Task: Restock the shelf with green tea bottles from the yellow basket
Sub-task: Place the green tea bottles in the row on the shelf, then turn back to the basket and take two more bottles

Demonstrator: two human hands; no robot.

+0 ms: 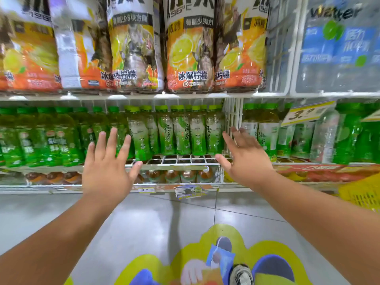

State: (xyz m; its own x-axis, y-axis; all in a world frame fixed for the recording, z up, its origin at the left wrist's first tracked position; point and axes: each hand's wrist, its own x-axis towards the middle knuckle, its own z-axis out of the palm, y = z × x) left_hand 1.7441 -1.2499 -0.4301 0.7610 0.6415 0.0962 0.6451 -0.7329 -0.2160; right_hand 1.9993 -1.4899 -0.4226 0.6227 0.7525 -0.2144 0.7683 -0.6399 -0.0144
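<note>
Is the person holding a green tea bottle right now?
No, the left hand and right hand are both spread open and hold nothing in front of the green tea bottles.

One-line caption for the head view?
Both open hands, left hand and right hand, reach toward green tea bottles; yellow basket at right.

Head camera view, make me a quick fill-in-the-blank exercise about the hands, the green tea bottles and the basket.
1. Both the left hand and the right hand are ____, holding nothing.
2. The green tea bottles have ____ caps.
3. The yellow basket shows at the ____ edge of the view.
4. The large lemon tea bottles stand on the shelf ____ the green tea bottles.

Missing words: open; green; right; above
</note>
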